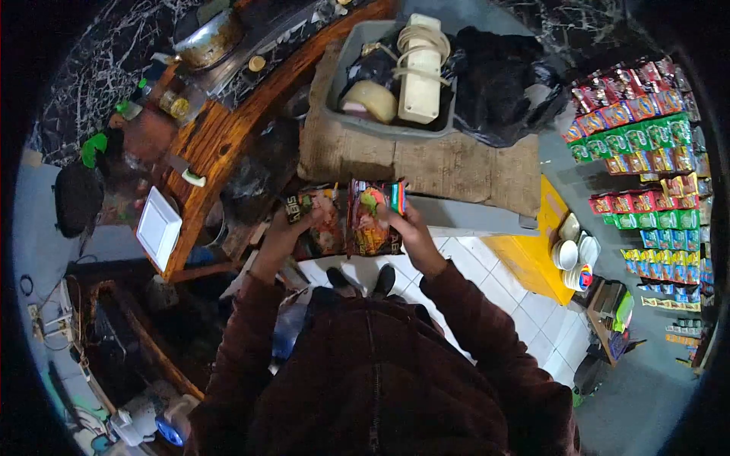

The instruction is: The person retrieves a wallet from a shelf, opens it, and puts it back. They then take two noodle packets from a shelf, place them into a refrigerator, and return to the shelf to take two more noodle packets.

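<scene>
My left hand (282, 242) grips a dark food packet (325, 228) by its left side, thumb on the front. Beside it, a second packet (368, 228), red and dark with a food picture, is held by my right hand (414, 237) at its right edge. Both packets are upright side by side in front of my body, with their printed fronts facing me. My fingers behind the packets are hidden. Just beyond them is the edge of a brown cardboard sheet (487, 169).
A grey bin (334, 91) holding a power strip (420, 83) and a black plastic bag (494, 83) rest on the cardboard. At left stands a wooden counter (199, 156) with a white tray (159, 228) and a pot (211, 39). Sachets (639, 137) hang at right above white bowls (564, 254).
</scene>
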Available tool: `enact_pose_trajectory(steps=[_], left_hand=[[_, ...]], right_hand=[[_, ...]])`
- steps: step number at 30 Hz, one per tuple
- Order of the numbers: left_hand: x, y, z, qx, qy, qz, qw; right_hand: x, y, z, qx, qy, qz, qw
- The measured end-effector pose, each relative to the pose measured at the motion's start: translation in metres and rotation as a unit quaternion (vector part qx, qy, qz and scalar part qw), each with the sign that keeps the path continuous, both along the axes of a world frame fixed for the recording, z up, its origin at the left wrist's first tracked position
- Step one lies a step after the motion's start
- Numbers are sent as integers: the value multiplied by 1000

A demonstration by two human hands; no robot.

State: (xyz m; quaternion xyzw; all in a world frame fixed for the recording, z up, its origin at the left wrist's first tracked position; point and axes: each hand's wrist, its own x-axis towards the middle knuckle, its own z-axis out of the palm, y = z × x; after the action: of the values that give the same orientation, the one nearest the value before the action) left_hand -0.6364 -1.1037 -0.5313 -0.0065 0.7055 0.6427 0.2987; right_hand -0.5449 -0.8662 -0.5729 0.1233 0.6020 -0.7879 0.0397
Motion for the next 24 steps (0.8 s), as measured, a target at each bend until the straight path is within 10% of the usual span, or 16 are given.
enact_pose_trajectory(steps=[24], left_hand=[[-74,-38,-66,47,98,-364,925]], right_hand=[[3,-46,1,-20,-8,-251,968]])
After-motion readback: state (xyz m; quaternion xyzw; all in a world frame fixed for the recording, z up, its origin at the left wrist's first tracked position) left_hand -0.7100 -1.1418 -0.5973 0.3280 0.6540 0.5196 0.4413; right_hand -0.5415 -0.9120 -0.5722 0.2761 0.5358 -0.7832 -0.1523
